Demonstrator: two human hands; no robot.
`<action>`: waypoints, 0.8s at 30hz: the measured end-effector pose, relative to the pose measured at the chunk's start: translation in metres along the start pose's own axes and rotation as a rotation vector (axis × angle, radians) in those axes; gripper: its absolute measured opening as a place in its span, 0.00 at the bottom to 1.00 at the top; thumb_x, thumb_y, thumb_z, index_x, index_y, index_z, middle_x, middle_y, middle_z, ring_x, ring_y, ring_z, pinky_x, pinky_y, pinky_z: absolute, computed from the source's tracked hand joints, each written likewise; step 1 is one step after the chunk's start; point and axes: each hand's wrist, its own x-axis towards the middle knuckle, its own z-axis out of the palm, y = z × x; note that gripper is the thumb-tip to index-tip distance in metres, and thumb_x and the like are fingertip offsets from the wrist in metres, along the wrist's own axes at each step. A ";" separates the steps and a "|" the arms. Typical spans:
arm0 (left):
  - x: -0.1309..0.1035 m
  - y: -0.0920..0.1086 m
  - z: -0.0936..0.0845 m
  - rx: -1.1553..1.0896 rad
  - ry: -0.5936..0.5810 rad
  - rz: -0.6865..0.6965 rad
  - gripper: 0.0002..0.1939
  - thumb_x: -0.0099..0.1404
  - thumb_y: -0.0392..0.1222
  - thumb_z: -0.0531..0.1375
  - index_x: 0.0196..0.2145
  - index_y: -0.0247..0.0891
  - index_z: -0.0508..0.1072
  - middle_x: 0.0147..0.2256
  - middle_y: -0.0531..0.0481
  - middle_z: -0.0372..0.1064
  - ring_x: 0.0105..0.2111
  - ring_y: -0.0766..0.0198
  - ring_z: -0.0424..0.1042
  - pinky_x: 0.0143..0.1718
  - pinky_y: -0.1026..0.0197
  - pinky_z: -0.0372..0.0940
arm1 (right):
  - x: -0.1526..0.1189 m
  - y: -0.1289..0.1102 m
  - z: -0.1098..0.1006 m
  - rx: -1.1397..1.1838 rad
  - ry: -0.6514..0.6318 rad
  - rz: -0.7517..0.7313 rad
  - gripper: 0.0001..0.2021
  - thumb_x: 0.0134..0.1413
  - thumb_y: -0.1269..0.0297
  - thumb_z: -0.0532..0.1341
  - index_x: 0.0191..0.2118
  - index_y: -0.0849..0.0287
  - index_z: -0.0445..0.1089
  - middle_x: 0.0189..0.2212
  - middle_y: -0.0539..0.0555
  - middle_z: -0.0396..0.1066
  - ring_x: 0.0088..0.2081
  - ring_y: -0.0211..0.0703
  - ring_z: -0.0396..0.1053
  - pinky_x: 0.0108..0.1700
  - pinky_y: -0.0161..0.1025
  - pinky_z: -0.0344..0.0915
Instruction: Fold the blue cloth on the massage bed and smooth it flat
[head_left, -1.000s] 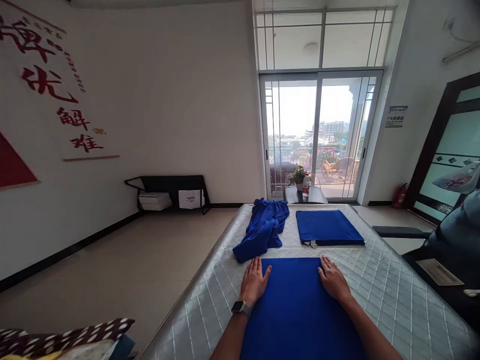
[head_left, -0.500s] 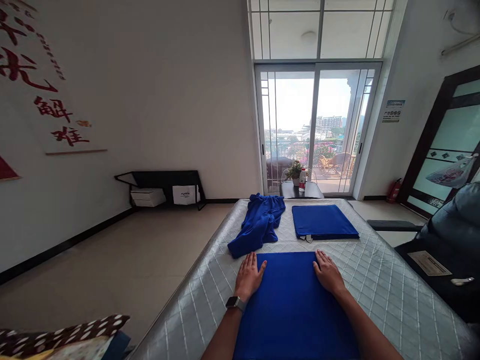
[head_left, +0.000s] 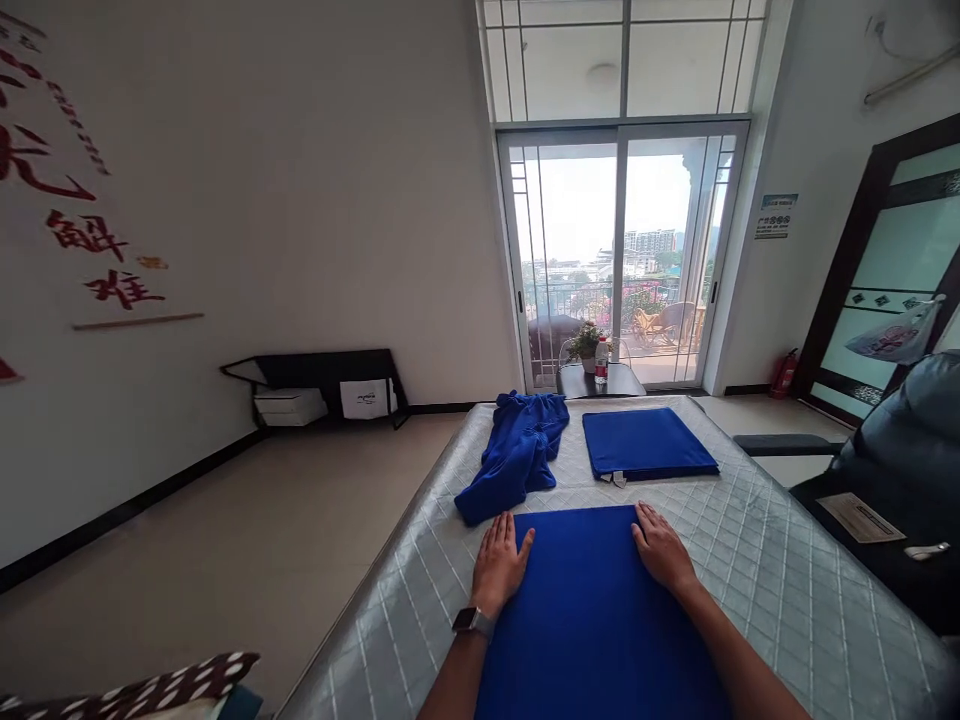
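A flat blue cloth (head_left: 592, 610) lies spread on the quilted silver mattress (head_left: 810, 600), running out of the bottom of the view. My left hand (head_left: 501, 567) rests flat on its far left corner, fingers extended and thumb apart, with a watch on the wrist. On the far right corner lies my right hand (head_left: 663, 545), palm down with fingers stretched out. Neither hand grips anything. Beyond them, a crumpled blue cloth (head_left: 517, 455) is on the left and a neatly folded blue cloth (head_left: 649, 442) with small white tags is on the right.
A small table (head_left: 622, 380) with a plant and a bottle (head_left: 601, 360) stands past the mattress. At right is a dark chair (head_left: 900, 470) with a flat card on it. A black rack (head_left: 322, 375) stands by the wall; a dotted cushion (head_left: 150, 690) is at lower left.
The view has shifted slightly. Both hands remain flat at the far corners of the spread cloth, with hardly any movement against it.
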 end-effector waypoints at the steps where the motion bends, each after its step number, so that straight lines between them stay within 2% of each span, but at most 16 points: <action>1: 0.000 0.000 -0.001 -0.002 -0.002 -0.001 0.44 0.71 0.65 0.33 0.67 0.24 0.53 0.68 0.33 0.49 0.68 0.51 0.48 0.67 0.51 0.45 | 0.001 0.001 0.001 0.001 0.004 -0.001 0.31 0.66 0.55 0.41 0.70 0.64 0.49 0.69 0.54 0.48 0.70 0.40 0.43 0.69 0.42 0.40; 12: 0.000 0.002 -0.002 -0.007 0.002 -0.003 0.43 0.72 0.64 0.35 0.67 0.23 0.53 0.67 0.32 0.49 0.68 0.51 0.48 0.67 0.49 0.46 | 0.002 0.001 0.002 -0.017 0.003 0.009 0.31 0.66 0.56 0.41 0.70 0.65 0.48 0.70 0.54 0.46 0.70 0.42 0.43 0.70 0.42 0.39; 18: 0.003 0.001 0.004 -0.002 0.014 0.005 0.41 0.71 0.64 0.36 0.67 0.27 0.54 0.67 0.34 0.51 0.68 0.50 0.49 0.66 0.48 0.47 | 0.002 -0.001 0.001 -0.070 -0.061 0.013 0.32 0.66 0.56 0.40 0.70 0.68 0.46 0.70 0.57 0.42 0.70 0.44 0.41 0.69 0.42 0.37; 24: 0.000 0.004 -0.002 0.018 -0.017 0.011 0.42 0.72 0.63 0.36 0.67 0.24 0.53 0.68 0.33 0.48 0.68 0.51 0.48 0.66 0.50 0.47 | -0.002 0.004 -0.005 -0.096 -0.099 0.018 0.32 0.66 0.55 0.39 0.71 0.67 0.43 0.71 0.57 0.40 0.71 0.44 0.38 0.69 0.46 0.34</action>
